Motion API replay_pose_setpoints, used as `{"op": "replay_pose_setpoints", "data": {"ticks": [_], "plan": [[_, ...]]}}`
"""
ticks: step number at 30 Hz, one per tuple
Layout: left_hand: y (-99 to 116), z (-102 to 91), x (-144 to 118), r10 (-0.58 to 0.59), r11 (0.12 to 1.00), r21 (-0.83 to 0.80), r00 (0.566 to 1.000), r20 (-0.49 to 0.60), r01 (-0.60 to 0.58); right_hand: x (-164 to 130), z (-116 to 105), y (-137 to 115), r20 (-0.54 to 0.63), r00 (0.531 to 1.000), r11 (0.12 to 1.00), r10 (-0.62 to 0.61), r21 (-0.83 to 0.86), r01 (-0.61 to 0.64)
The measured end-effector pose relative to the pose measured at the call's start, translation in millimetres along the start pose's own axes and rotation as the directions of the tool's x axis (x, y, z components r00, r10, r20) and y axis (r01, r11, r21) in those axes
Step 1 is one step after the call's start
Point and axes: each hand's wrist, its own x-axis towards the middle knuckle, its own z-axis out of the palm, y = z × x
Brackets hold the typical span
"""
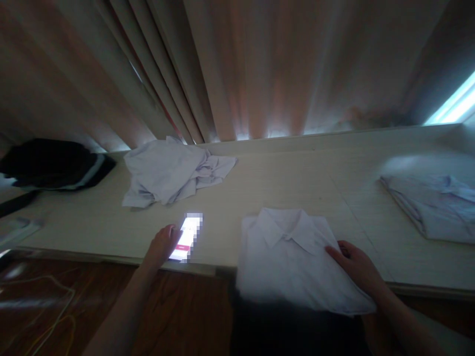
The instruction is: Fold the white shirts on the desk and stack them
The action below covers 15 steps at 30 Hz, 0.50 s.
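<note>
Shirt point(284, 264): pale, whitish, folded into a rough rectangle, front face up. Collar point(287, 227) at the far end, toward the curtain point(260, 69), with 2 points spread in a V and what looks like 1 button at the throat. Body fairly flat, soft creases down the front. Near corner on the right sticks out a bit. Near end is blurred and shadowed.

Location: far part over the table point(297, 173), near part past its front edge, above dark clothing point(297, 331).

Right hand point(358, 267): at the shirt's right side, thumb lying on top of the cloth, index curled by the edge. Can't tell if they're clamped.

Left hand point(162, 244): at the left edge of the phone point(187, 237), fingers bent, 1 reaching over the screen. Can't tell if it grips. Screen lit white, red bar lower down, borders pixelated.

Also on the table: 1 rumpled pale garment point(165, 170) behind the phone, 1 folded one point(441, 205) far right, dark pile point(52, 163) far left.
</note>
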Motion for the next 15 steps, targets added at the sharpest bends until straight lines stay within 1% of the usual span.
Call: {"op": "replay_pose_setpoints", "data": {"ticks": [2, 4, 5, 6, 7, 10, 12, 15], "plan": [[17, -1.5, -2, -0.011, 0.999, -0.038, 1.0, -0.012, 0.011, 1, -1, -1, 0.021, 1.0, 1.0, 0.0, 0.02, -0.001], [45, -2.3, -7, -0.026, 0.992, -0.119, 0.999, 0.022, 0.029, 4, -2, -4, 0.042, 0.999, 0.999, 0.01, 0.047, -0.012], [63, -1.8, -11, -0.038, 0.983, -0.176, 0.997, 0.06, 0.048, 6, -3, -6, 0.048, 0.999, 0.998, 0.019, 0.054, -0.022], [82, -0.4, -15, -0.046, 0.969, -0.234, 0.987, 0.151, 0.08, 9, -5, -9, 0.048, 0.998, 0.998, 0.031, 0.047, -0.033], [101, 1.9, -21, -0.044, 0.96, -0.26, 0.977, 0.208, 0.098, 11, -6, -12, 0.045, 0.998, 0.999, 0.045, 0.026, -0.046], [152, 13.5, -39, -0.011, 0.938, -0.316, 0.927, 0.374, 0.139, 15, -7, -25, 0.04, 0.996, 0.991, 0.083, -0.109, -0.078], [177, 22.5, -48, 0.009, 0.919, -0.353, 0.889, 0.458, 0.172, 14, -7, -36, 0.05, 0.993, 0.973, 0.105, -0.211, -0.092], [201, 31.7, -55, 0.042, 0.879, -0.428, 0.862, 0.506, 0.209, 9, -3, -52, 0.066, 0.985, 0.94, 0.161, -0.314, -0.133]]}}
